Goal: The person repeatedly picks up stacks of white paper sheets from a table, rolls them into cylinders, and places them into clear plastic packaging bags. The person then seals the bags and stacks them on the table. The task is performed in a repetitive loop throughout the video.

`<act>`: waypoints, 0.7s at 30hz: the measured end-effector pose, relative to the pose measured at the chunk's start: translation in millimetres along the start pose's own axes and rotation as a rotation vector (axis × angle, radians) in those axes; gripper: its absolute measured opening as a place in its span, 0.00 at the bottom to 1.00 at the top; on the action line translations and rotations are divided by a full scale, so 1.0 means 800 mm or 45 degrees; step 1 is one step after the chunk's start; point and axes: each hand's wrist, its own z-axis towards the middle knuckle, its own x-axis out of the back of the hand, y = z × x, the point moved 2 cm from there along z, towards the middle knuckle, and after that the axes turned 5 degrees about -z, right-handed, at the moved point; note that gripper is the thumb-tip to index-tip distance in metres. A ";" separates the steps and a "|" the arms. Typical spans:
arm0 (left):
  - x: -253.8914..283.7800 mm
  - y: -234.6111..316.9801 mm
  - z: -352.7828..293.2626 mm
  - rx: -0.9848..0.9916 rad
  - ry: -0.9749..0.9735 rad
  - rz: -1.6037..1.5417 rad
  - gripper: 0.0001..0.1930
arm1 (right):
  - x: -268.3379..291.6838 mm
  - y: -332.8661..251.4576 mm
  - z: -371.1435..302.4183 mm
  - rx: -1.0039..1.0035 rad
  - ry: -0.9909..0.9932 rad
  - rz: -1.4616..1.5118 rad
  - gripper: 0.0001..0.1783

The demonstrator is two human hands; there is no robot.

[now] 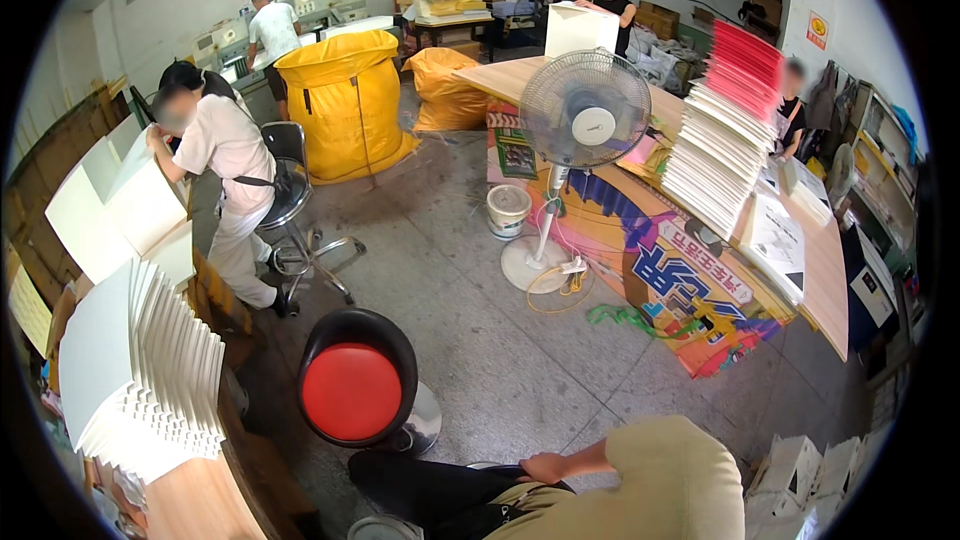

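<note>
My right fingers (531,468) rest curled against my black cloth trousers (425,485); whether they pinch anything, I cannot tell. The round, red-cushioned, black-backed chair (352,390) stands apart, ahead and left; my left hand is unseen.

Matt cloth is seen now in the black trousers (425,485) and khaki sleeve (670,465); a smooth, leather-like finish is shown by the red seat (350,395), glossy metal by its base (427,420). Matt paper is stacked (150,360) on a wood-grained tabletop (195,502); crinkled plastic is seen in the yellow sack (350,105).
</note>
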 end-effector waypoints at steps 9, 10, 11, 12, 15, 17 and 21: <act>-0.015 0.001 0.007 -0.049 0.039 -0.009 0.20 | -0.016 0.006 -0.019 -0.057 0.040 0.108 0.31; -0.017 0.001 0.009 -0.058 0.044 -0.009 0.20 | -0.015 0.007 -0.021 -0.059 0.047 0.117 0.31; -0.017 0.001 0.011 -0.066 0.046 -0.011 0.20 | -0.007 0.002 -0.027 -0.059 0.049 0.127 0.31; -0.018 0.002 0.012 -0.076 0.048 -0.006 0.20 | -0.004 -0.002 -0.031 -0.058 0.051 0.137 0.31; -0.020 0.004 0.016 -0.099 0.068 -0.007 0.20 | -0.006 0.001 -0.028 -0.076 0.044 0.107 0.32; -0.022 0.005 0.018 -0.115 0.082 -0.006 0.20 | -0.009 0.001 -0.028 -0.075 0.047 0.087 0.32; -0.024 0.005 0.017 -0.141 0.103 0.000 0.20 | -0.011 0.003 -0.024 -0.076 0.025 0.086 0.32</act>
